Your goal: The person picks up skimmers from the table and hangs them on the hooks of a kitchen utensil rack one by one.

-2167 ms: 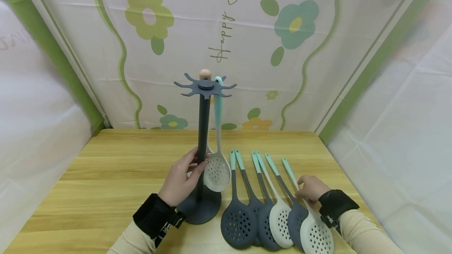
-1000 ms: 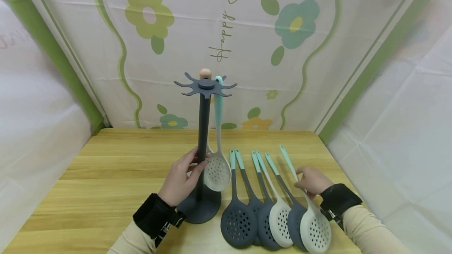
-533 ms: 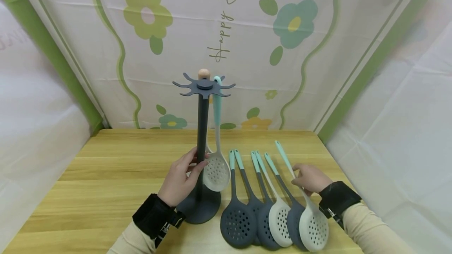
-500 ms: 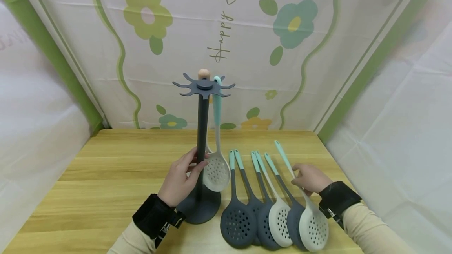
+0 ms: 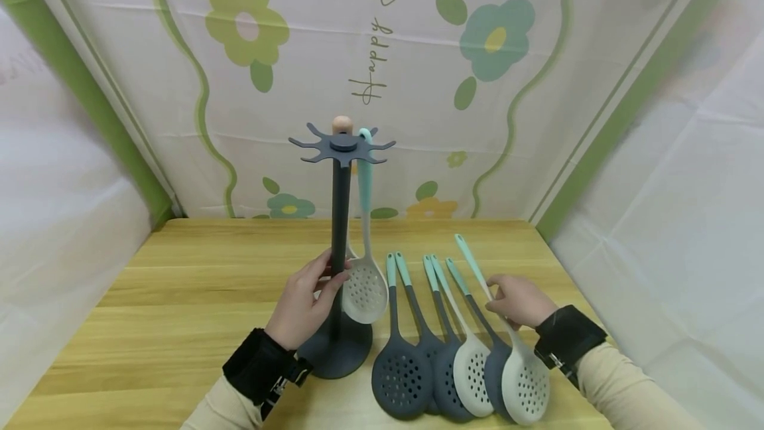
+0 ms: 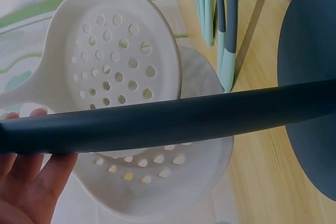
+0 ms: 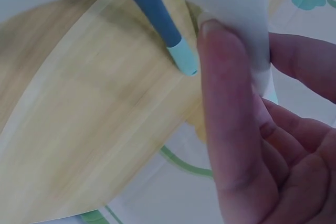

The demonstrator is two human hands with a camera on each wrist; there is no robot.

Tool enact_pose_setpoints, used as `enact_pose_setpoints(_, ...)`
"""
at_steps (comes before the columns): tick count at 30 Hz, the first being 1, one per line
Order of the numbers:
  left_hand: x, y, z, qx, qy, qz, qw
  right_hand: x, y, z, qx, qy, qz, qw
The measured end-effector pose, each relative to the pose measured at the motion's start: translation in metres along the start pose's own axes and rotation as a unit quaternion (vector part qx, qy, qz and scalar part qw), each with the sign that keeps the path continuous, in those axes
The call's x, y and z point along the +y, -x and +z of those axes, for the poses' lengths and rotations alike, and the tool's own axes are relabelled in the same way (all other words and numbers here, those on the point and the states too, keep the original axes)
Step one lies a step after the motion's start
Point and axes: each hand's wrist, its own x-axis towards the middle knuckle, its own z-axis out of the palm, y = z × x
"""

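Note:
My left hand (image 5: 306, 304) grips the dark upright pole of a utensil stand (image 5: 341, 211), which has a round base and a ring of hooks. A white slotted spoon (image 5: 365, 290) with a mint handle hangs from a hook; behind it a second white perforated head (image 6: 199, 182) shows in the left wrist view. At the far right of the row, my right hand (image 5: 520, 300) pinches the neck of a white skimmer (image 5: 525, 385). Its mint handle end is raised, pointing away; whether its head touches the table cannot be told.
Left of the held skimmer lie several more perforated utensils with mint handles, including a dark skimmer (image 5: 402, 380) and a white one (image 5: 473, 377), partly overlapping. They rest on the wooden table (image 5: 197, 284). A flower-printed cloth (image 5: 412, 71) stands behind, with white cloth at both sides.
My right hand has moved left and slightly up, bringing the white skimmer with it; its handle end has risen and swung leftward. The left hand stays on the pole.

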Motion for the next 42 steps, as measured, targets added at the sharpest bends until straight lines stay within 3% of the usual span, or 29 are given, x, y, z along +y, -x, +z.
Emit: enact_pose_setpoints(42, 0.002, 0.0, 0.0, 0.004, -0.004, -0.001, 1.0, -0.052, 0.015, 0.008, 0.027, 0.012, -0.051, 0.9983)
